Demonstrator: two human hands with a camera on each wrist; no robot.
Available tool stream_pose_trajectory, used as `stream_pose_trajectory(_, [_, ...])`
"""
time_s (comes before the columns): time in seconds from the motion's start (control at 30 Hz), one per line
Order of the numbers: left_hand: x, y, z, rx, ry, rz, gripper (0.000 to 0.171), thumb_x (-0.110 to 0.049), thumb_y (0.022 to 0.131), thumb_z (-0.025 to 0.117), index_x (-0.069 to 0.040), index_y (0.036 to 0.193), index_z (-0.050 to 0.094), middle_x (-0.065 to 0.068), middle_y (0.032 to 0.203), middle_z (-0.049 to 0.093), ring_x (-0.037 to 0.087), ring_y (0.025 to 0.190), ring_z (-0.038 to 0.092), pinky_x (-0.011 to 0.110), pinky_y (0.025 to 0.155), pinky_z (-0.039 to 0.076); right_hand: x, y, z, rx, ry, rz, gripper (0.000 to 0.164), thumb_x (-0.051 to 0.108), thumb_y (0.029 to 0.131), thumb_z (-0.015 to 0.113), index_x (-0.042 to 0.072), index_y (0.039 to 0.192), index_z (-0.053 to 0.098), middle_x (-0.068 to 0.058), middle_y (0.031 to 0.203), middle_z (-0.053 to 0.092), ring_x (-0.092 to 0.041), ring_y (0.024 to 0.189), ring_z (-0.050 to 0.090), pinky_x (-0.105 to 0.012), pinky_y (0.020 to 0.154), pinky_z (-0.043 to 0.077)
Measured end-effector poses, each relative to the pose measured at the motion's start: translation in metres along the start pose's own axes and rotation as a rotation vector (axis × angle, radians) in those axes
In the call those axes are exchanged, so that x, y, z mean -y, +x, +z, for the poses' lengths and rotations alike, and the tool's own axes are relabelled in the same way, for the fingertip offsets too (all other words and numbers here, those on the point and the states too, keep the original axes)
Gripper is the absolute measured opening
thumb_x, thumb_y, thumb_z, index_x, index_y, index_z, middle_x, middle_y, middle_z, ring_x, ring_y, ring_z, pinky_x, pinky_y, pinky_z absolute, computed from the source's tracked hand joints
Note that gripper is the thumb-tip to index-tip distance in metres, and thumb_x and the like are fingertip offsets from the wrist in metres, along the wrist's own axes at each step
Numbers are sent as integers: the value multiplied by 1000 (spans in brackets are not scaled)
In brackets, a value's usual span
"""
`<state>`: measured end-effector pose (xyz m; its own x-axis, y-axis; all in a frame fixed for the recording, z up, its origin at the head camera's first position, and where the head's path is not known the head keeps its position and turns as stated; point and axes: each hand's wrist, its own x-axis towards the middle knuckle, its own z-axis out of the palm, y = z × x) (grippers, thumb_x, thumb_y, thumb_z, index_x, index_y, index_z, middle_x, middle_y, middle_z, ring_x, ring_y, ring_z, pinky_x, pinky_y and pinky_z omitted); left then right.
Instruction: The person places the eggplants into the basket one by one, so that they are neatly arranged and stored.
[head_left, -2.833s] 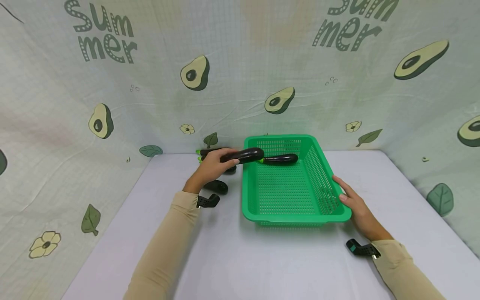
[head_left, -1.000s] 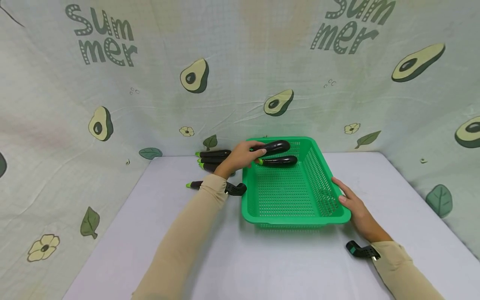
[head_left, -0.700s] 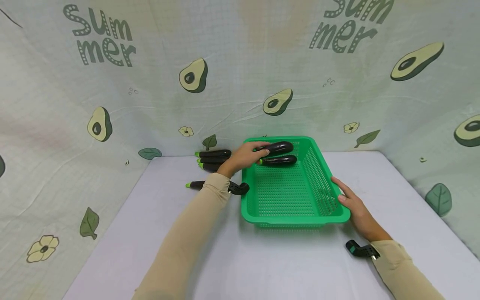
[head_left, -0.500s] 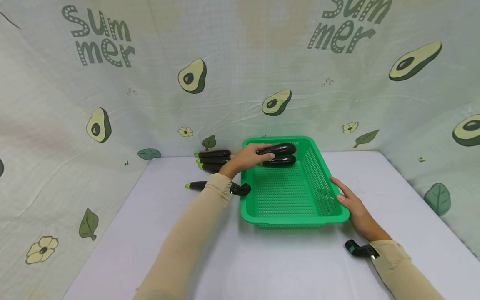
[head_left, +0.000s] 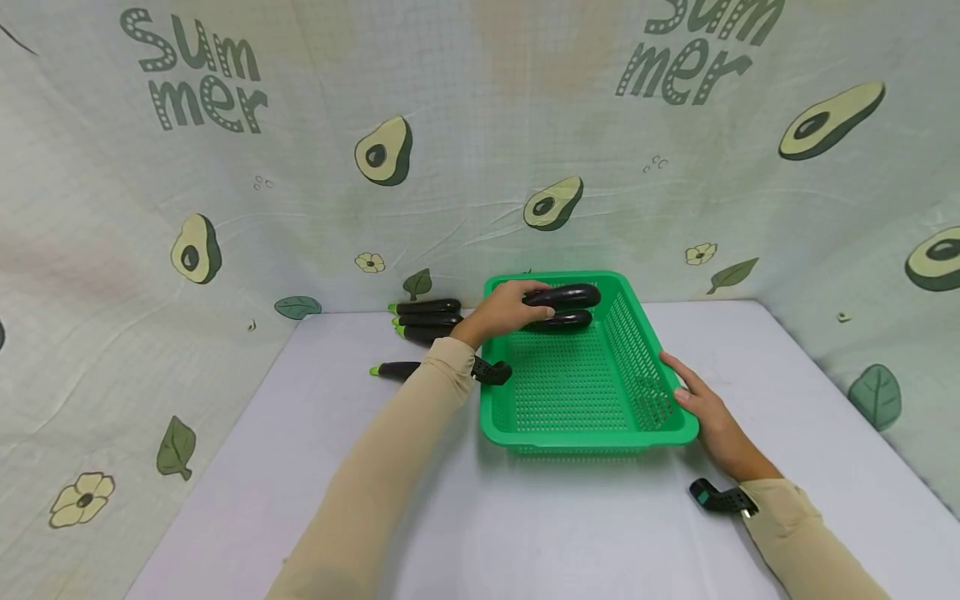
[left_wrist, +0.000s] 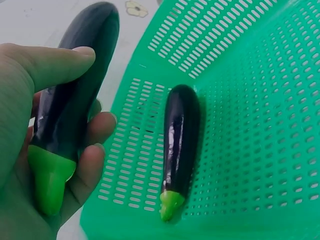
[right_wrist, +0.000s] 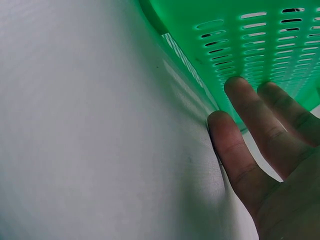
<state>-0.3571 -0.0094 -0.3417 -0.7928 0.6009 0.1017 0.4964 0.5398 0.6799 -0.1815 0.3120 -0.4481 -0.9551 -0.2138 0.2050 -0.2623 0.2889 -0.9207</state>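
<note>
My left hand holds a dark purple eggplant over the back left part of a green perforated basket. In the left wrist view, its thumb lies over the eggplant and the fingers curl beneath, near the bright green stem end. A second eggplant lies inside the basket, below the held one and apart from it. My right hand rests at the basket's right rim, thumb on the rim. Seen from the right wrist, straight fingers touch the outer wall low down.
Left of the basket, several eggplants lie in a stack at the table's back. Another eggplant lies nearer, partly hidden by the left sleeve. A printed cloth hangs behind the white table.
The left hand has carried its eggplant rightward from the stack beside the basket to above the basket's inside, shifting slightly right in the last half second. The right hand stays at the rim.
</note>
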Motion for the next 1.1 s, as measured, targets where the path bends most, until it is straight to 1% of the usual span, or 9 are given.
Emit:
stream_pose_trajectory(0.13, [2, 6, 3, -3, -6, -14, 53, -33, 97, 68, -16, 145, 54, 5, 128, 61, 17, 100, 59, 34, 86, 49, -1, 0, -1, -5, -12, 7, 55, 29, 109, 32, 26, 162, 18, -18, 158, 17, -13, 121, 37, -13, 91, 33])
stream_pose_trajectory(0.23, [4, 12, 7, 5, -2, -19, 53, -32, 98, 68, -15, 146, 54, 6, 130, 61, 17, 104, 59, 35, 89, 48, -1, -1, -1, -8, -12, 3, 55, 28, 109, 32, 26, 162, 18, -19, 158, 17, -12, 121, 37, -13, 91, 33])
stream_pose_trajectory(0.37, [4, 19, 13, 26, -2, -36, 52, -27, 99, 65, -12, 147, 52, 8, 137, 58, 20, 114, 58, 37, 95, 47, -2, -2, -1, -10, -13, 12, 55, 28, 109, 33, 26, 162, 19, -19, 162, 13, -6, 127, 33, -11, 92, 30])
stream_pose_trajectory(0.5, [5, 24, 18, 51, -1, -54, 51, -21, 100, 61, -11, 148, 50, 9, 143, 55, 22, 119, 56, 37, 97, 47, -1, -1, -1, -13, -22, 26, 55, 29, 109, 34, 28, 162, 19, -17, 163, 13, -6, 128, 32, -11, 93, 29])
stream_pose_trajectory(0.67, [7, 28, 21, 61, -3, -63, 49, -17, 100, 60, -11, 148, 51, 9, 144, 53, 23, 118, 56, 38, 94, 47, 0, 1, -2, -16, -24, 6, 54, 28, 109, 34, 27, 162, 20, -16, 163, 14, -6, 130, 30, -10, 94, 28])
stream_pose_trajectory(0.77, [8, 29, 23, 54, 7, -77, 49, -16, 99, 63, -11, 147, 52, 10, 143, 53, 23, 118, 56, 38, 94, 48, 0, 2, -2, -9, -6, -7, 54, 27, 110, 33, 25, 162, 20, -17, 163, 15, -6, 128, 33, -11, 94, 30])
stream_pose_trajectory(0.97, [13, 31, 28, 67, 56, -115, 49, -17, 98, 66, -16, 145, 55, 10, 133, 59, 22, 108, 58, 36, 87, 49, 0, 2, -1, -5, 10, -10, 54, 25, 110, 33, 22, 162, 20, -20, 161, 17, -9, 122, 40, -13, 92, 34])
stream_pose_trajectory(1.1, [13, 32, 30, 57, 55, -119, 48, -18, 97, 68, -16, 144, 57, 9, 126, 62, 20, 102, 60, 35, 84, 49, -1, 0, -1, -12, 6, -13, 54, 25, 110, 33, 22, 162, 20, -21, 159, 19, -10, 120, 41, -13, 91, 34])
